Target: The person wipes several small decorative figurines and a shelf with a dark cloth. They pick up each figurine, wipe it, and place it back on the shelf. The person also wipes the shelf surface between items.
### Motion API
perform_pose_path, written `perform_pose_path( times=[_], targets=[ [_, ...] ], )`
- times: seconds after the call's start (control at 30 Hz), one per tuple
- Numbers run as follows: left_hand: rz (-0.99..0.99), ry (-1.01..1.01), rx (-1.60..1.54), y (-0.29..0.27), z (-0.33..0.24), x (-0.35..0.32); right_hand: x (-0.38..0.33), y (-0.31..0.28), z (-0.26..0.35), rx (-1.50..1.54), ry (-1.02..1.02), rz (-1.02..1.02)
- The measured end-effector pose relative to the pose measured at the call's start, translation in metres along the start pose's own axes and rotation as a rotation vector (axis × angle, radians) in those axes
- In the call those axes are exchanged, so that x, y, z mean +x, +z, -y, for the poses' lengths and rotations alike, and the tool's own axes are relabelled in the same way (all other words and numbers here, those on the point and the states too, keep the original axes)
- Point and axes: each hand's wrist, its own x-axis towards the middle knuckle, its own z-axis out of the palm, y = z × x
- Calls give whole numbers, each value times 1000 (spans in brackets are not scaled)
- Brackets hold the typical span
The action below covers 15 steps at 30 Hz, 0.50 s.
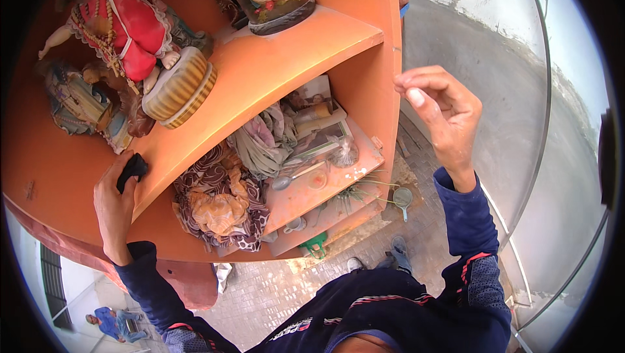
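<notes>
Left hand [114, 198] has its fingers clamped on a black wad [135, 171], likely a cloth, at the front edge of the orange upper shelf [260, 54]. Right hand [450, 111] is raised right of the shelf, fingers curled, thumb slightly apart from them, nothing visible in their grip. I'd tag the step as wiping the shelf; can't tell if the wad is pressed down. Past it sits the red-dressed figurine [144, 34] on its ridged base [182, 86], glass dome [283, 1] farther right. Next move, my guess: hold the left grip firm, run the wad along the bare front strip, avoid knocking the base; my right could steady or lift the figurine.
</notes>
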Motion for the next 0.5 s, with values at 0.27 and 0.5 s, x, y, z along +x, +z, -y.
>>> perform_pose_path(
  times=[0.27, 0.5],
  targets=[
    [-109, -6, 34, -36, -149, 67, -152, -130, -104, -73, 825, -391],
    [231, 641, 752, 80, -169, 262, -231, -168, -158, -107, 1047, -472]
  ],
)
